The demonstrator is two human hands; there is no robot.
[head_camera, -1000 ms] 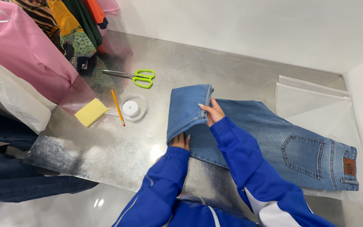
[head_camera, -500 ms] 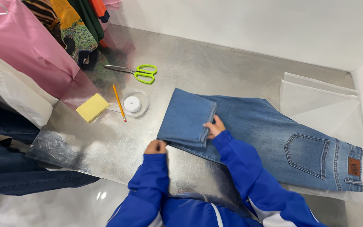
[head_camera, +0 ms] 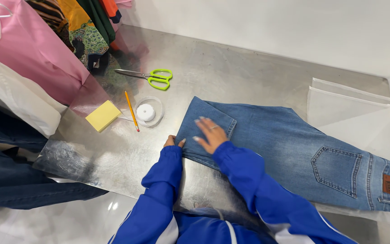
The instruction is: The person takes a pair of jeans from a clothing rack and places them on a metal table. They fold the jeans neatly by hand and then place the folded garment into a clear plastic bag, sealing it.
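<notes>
Now both hands (head_camera: 195, 138) press jeans (head_camera: 294, 153) fold nr table (head_camera: 113, 158) edge.

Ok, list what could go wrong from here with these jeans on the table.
1. The right hand lies flat on the folded leg end of the jeans, while the left hand only touches its near edge; the fold might spring open or slide on the smooth metal table.
2. The pencil and the round tape case lie close to the fold, so sliding the denim left could knock them.
</notes>
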